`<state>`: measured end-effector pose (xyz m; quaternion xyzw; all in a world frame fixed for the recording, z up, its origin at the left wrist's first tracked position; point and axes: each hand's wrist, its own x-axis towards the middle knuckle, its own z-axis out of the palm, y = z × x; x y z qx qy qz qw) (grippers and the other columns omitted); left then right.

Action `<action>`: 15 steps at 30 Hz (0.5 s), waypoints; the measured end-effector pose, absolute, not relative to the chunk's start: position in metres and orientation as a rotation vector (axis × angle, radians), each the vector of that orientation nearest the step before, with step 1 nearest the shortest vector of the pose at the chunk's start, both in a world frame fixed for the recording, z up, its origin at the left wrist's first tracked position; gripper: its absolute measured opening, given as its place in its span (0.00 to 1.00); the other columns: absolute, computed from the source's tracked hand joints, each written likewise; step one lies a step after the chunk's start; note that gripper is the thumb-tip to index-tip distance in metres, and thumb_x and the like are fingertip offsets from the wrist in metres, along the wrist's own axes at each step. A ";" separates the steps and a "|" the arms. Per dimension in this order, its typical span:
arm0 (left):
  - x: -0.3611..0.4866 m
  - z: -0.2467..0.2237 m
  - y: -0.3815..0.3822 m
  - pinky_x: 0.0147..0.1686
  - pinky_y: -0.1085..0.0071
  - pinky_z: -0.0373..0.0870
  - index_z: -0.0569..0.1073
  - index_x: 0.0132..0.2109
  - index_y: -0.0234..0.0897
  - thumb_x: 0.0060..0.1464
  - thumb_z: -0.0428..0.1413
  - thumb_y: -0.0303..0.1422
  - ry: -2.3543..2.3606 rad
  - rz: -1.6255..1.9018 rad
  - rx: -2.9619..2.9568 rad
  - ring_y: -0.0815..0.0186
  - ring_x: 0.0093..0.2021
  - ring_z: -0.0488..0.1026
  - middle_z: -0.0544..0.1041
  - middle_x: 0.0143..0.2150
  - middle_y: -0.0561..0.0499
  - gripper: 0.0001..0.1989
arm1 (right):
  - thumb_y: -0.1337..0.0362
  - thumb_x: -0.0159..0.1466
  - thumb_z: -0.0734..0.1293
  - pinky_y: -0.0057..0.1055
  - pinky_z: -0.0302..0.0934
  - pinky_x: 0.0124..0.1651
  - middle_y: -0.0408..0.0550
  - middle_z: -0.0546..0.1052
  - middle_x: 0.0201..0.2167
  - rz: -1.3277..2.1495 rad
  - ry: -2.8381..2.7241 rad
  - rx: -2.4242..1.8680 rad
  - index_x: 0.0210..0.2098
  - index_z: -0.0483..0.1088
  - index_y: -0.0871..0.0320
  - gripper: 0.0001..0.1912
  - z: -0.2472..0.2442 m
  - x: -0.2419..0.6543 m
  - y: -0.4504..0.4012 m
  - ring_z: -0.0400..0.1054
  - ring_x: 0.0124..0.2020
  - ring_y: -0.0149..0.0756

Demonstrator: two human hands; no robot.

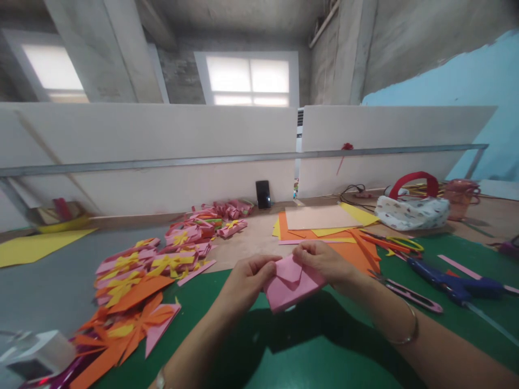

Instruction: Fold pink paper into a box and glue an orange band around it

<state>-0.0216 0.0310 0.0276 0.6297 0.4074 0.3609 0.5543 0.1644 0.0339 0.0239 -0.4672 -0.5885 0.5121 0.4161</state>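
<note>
A small folded piece of pink paper (pixel 298 289), shaped like an envelope with a pointed flap, is held above the green mat. My left hand (pixel 251 278) grips its left upper edge between thumb and fingers. On the other side, my right hand (pixel 324 262) pinches the top near the flap. Both hands are closed on the same paper. Its underside is hidden from me. Orange and yellow card sheets (pixel 324 232) lie just behind the hands.
Pink and yellow folded paper pieces (pixel 154 265) and orange cut-outs (pixel 130 324) are heaped at left. To the right lie a blue glue gun (pixel 458 283), a pink utility knife (pixel 409 294) and yellow-handled scissors (pixel 401 243). A phone (pixel 263 194) leans against the back board.
</note>
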 end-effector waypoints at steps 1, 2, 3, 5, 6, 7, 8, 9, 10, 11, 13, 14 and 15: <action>-0.022 0.029 0.030 0.27 0.74 0.58 0.77 0.42 0.32 0.45 0.57 0.42 0.963 0.840 1.504 0.68 0.29 0.65 0.76 0.32 0.48 0.21 | 0.48 0.54 0.67 0.23 0.46 0.21 0.37 0.63 0.17 1.283 -1.484 -1.172 0.23 0.62 0.59 0.20 0.023 0.164 0.034 0.54 0.17 0.23; -0.022 0.030 0.029 0.27 0.74 0.58 0.77 0.41 0.32 0.46 0.57 0.42 0.968 0.829 1.520 0.68 0.29 0.66 0.76 0.32 0.48 0.20 | 0.50 0.54 0.67 0.23 0.46 0.21 0.37 0.63 0.17 1.270 -1.488 -1.176 0.23 0.62 0.59 0.19 0.022 0.164 0.035 0.54 0.17 0.24; -0.021 0.030 0.028 0.28 0.74 0.58 0.78 0.40 0.32 0.46 0.57 0.42 0.975 0.822 1.532 0.67 0.30 0.66 0.76 0.32 0.48 0.18 | 0.51 0.54 0.67 0.23 0.46 0.21 0.37 0.64 0.17 1.253 -1.490 -1.185 0.22 0.62 0.59 0.18 0.021 0.163 0.035 0.54 0.17 0.24; -0.021 0.031 0.026 0.27 0.74 0.57 0.78 0.36 0.31 0.45 0.57 0.41 0.990 0.808 1.539 0.68 0.29 0.65 0.76 0.30 0.48 0.17 | 0.55 0.54 0.67 0.24 0.48 0.21 0.38 0.65 0.18 1.199 -1.495 -1.212 0.22 0.62 0.59 0.15 0.019 0.161 0.035 0.55 0.18 0.24; -0.020 0.030 0.026 0.26 0.75 0.56 0.78 0.34 0.31 0.44 0.58 0.42 0.998 0.804 1.533 0.69 0.28 0.64 0.75 0.28 0.49 0.17 | 0.57 0.54 0.67 0.24 0.48 0.22 0.38 0.65 0.18 1.161 -1.501 -1.228 0.22 0.63 0.59 0.13 0.018 0.160 0.035 0.56 0.19 0.25; -0.020 0.029 0.026 0.25 0.75 0.55 0.78 0.31 0.30 0.43 0.58 0.42 1.008 0.806 1.522 0.70 0.26 0.63 0.74 0.26 0.50 0.16 | 0.59 0.54 0.66 0.24 0.48 0.22 0.38 0.66 0.18 1.119 -1.516 -1.241 0.22 0.64 0.59 0.12 0.018 0.160 0.035 0.56 0.19 0.25; -0.020 0.028 0.027 0.24 0.75 0.53 0.77 0.29 0.30 0.42 0.58 0.41 1.020 0.815 1.508 0.71 0.24 0.61 0.72 0.24 0.51 0.16 | 0.60 0.55 0.66 0.24 0.48 0.22 0.38 0.66 0.18 1.070 -1.537 -1.244 0.22 0.64 0.60 0.10 0.018 0.159 0.034 0.56 0.19 0.25; -0.019 0.028 0.028 0.23 0.75 0.52 0.77 0.27 0.30 0.42 0.58 0.41 1.032 0.829 1.495 0.71 0.23 0.60 0.71 0.22 0.52 0.15 | 0.62 0.55 0.65 0.24 0.48 0.22 0.39 0.66 0.18 1.021 -1.562 -1.240 0.21 0.65 0.60 0.10 0.019 0.158 0.033 0.56 0.19 0.25; -0.019 0.028 0.028 0.23 0.75 0.51 0.76 0.25 0.30 0.41 0.59 0.41 1.043 0.846 1.483 0.72 0.22 0.59 0.70 0.21 0.53 0.15 | 0.62 0.55 0.65 0.23 0.47 0.21 0.39 0.65 0.18 0.980 -1.582 -1.228 0.21 0.65 0.60 0.09 0.020 0.158 0.031 0.55 0.19 0.25; -0.019 0.028 0.028 0.22 0.75 0.51 0.75 0.24 0.31 0.40 0.59 0.40 1.051 0.864 1.475 0.72 0.22 0.58 0.69 0.20 0.54 0.14 | 0.63 0.55 0.65 0.23 0.46 0.21 0.39 0.65 0.17 0.955 -1.597 -1.213 0.21 0.65 0.60 0.09 0.021 0.158 0.030 0.55 0.19 0.25; -0.019 0.030 0.028 0.22 0.75 0.51 0.74 0.22 0.31 0.39 0.59 0.39 1.057 0.886 1.481 0.72 0.21 0.58 0.68 0.19 0.54 0.13 | 0.64 0.55 0.64 0.24 0.46 0.21 0.39 0.65 0.17 0.945 -1.607 -1.184 0.20 0.66 0.60 0.09 0.024 0.157 0.027 0.54 0.19 0.25; -0.019 0.031 0.027 0.22 0.75 0.51 0.74 0.22 0.32 0.39 0.58 0.39 1.056 0.888 1.496 0.72 0.21 0.58 0.68 0.19 0.55 0.12 | 0.64 0.55 0.64 0.24 0.45 0.20 0.40 0.65 0.17 0.945 -1.604 -1.175 0.20 0.66 0.60 0.09 0.025 0.157 0.026 0.54 0.19 0.25; -0.019 0.032 0.026 0.22 0.75 0.51 0.74 0.22 0.32 0.40 0.58 0.39 1.054 0.890 1.517 0.72 0.21 0.58 0.67 0.19 0.55 0.12 | 0.65 0.55 0.64 0.24 0.46 0.21 0.40 0.65 0.17 0.941 -1.605 -1.165 0.20 0.66 0.60 0.09 0.025 0.156 0.025 0.55 0.19 0.25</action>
